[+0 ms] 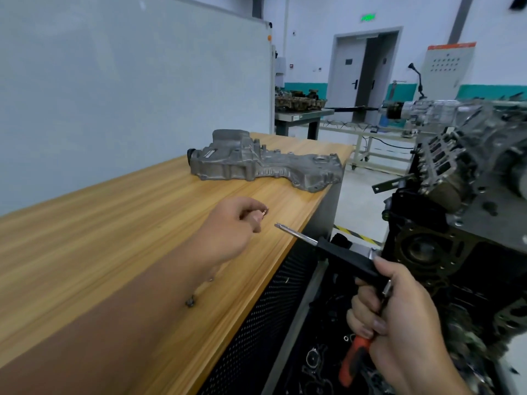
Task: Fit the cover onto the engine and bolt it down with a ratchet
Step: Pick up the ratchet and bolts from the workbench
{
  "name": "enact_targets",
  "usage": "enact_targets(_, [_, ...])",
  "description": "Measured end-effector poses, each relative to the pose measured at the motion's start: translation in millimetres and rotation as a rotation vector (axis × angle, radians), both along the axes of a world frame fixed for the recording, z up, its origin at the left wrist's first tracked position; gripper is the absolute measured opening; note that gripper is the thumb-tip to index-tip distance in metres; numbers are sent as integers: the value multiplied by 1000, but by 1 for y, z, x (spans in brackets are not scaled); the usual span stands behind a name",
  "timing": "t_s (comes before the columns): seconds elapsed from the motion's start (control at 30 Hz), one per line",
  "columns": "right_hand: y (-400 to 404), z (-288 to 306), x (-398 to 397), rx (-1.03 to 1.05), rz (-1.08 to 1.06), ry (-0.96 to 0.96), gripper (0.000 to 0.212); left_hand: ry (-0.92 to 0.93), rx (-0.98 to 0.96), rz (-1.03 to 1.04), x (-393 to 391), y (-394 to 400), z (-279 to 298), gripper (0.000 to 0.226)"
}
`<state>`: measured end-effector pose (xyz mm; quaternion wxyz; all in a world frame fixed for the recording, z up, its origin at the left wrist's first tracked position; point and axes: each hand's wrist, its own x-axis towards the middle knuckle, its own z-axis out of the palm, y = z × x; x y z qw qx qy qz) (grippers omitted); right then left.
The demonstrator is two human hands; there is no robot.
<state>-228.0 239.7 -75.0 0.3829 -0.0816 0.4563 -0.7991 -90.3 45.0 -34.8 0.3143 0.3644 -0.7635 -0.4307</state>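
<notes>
Cover [265, 163] lies flat on wooden bench [114, 238], far end, apart from engine [462, 195] at right. Left hand [231, 226] above bench, fingers curled, pinching small object, identity unclear. Right hand [399, 317] grips ratchet [342, 258], shaft pointing toward left hand. Loose bolts [190, 302] on bench near left forearm.

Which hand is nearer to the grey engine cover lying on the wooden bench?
Left. The left hand is over the bench just in front of the cover; the right hand is off the bench, gripping the ratchet.

Wooden workbench [114, 252], whiteboard [114, 81] behind — grey double door [362, 75], control cabinet [447, 64] beyond.
</notes>
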Motion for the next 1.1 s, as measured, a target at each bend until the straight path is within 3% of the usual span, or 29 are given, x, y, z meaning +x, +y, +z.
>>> enact_targets(0.13, [-8,2,11,-28,-6,27,25,444,523,-27,-10,18,2,18])
enact_targets(0.23, [-13,3,19,-88,-30,76,17,635,710,-42,-9,21,11,11])
enact_targets(0.33, [-18,0,24,-134,-65,107,21,731,730,-63,-2,18,18,7])
enact_targets(0.53, [-27,-5,31,-192,-106,255,40,747,722,-60,4,20,19,7])
enact_targets(0.73, [-37,2,50,-229,-135,389,26,809,770,-78,9,18,24,13])
enact_targets(0.97, [-35,6,61,-215,-131,162,41,806,687,-88,8,28,32,18])
enact_targets(1.03, [-33,3,62,-231,-156,266,35,818,677,-27,5,32,31,19])
enact_targets(1.1, [-30,3,60,-200,-246,571,30,814,672,36,3,34,30,18])
